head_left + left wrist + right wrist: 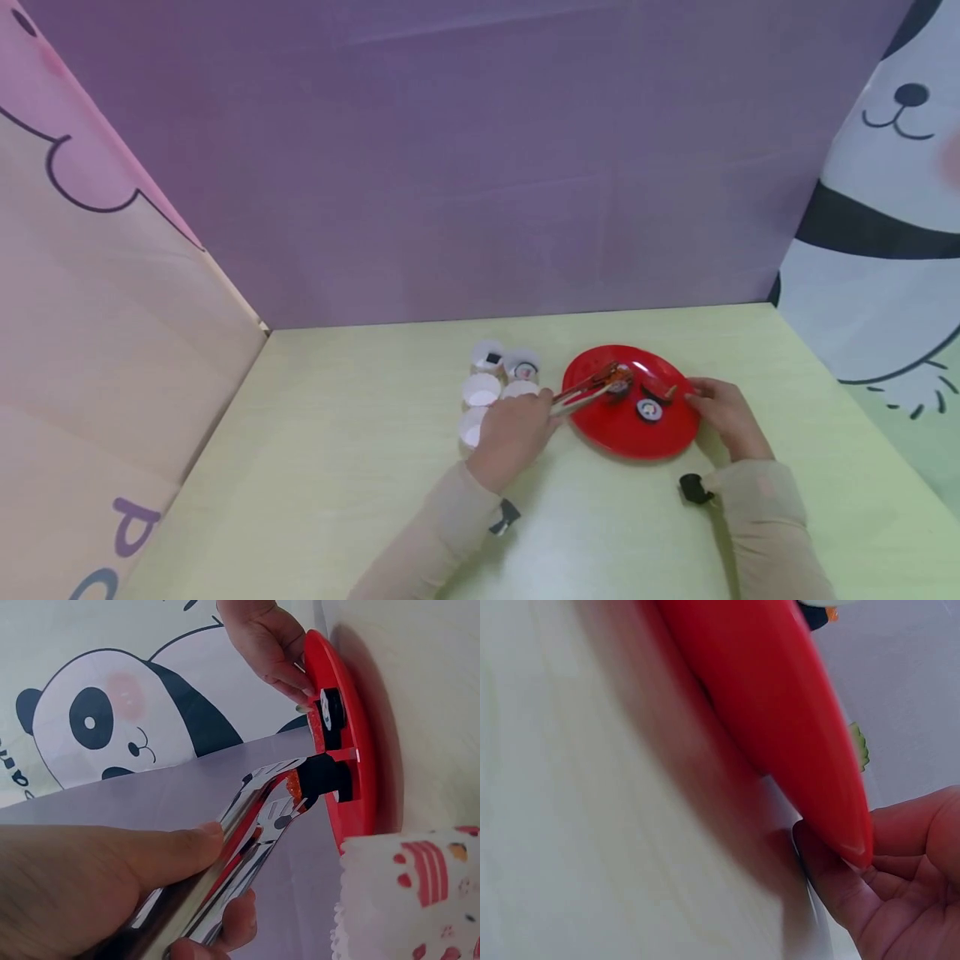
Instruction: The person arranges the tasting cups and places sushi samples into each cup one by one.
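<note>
My left hand [517,433] grips metal tongs [581,398], thumb along one arm and fingers around the other. The tong tips close about a dark-wrapped sushi piece with orange roe [326,776] at the red plate [622,437]. My right hand [731,417] pinches the plate's right rim, with the thumb beneath in the right wrist view. Also on the plate are a round sushi roll [648,409] and a dark piece with a reddish top [657,392]. Whether the held piece still touches the plate, I cannot tell.
Several white paper cups [482,389] stand left of the plate, partly hidden by my left hand. One holds a dark piece [494,358], another a round roll [527,371]. A purple partition [487,167] rises behind the table [315,467], with printed panels at both sides.
</note>
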`<state>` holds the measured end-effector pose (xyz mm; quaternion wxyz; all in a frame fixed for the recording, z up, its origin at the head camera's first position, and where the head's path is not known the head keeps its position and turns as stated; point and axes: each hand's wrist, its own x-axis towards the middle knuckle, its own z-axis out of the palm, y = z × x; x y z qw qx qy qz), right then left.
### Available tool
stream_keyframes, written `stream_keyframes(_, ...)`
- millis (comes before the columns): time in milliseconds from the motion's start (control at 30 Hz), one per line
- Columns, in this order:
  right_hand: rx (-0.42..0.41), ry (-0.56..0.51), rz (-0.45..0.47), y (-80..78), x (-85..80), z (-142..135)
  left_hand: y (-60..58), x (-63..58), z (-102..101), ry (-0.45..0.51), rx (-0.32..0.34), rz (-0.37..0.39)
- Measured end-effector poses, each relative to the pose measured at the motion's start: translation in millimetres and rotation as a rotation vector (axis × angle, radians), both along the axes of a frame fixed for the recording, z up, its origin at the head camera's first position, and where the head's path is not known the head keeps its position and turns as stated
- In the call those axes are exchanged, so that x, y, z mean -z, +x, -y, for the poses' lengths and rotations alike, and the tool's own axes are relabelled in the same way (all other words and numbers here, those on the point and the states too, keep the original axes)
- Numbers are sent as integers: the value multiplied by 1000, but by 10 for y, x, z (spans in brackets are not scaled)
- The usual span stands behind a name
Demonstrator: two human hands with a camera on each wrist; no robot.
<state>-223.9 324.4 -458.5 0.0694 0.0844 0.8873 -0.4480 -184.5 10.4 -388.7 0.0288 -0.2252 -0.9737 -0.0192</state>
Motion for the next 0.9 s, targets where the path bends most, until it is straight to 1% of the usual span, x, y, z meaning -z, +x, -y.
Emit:
stream_keyframes(133,-4,-8,-2,18,-8,4,11,-26,59,19,-7,-11)
stream_keyframes(267,-10,-2,-16,31,-7,5,21,-52,117,18,-13,-23)
stream_keyframes(400,-10,-3,-23,31,2,7,25,-57,183,18,-14,-68)
stream_keyframes(633,1,-25,12,12,9,9,22,-66,340,63,-21,-109)
stream_keyframes(733,1,-28,23,6,6,8,21,-86,406,61,-24,-98)
stream_keyframes(900,-1,-28,22,11,-11,8,12,-137,501,70,-61,-28)
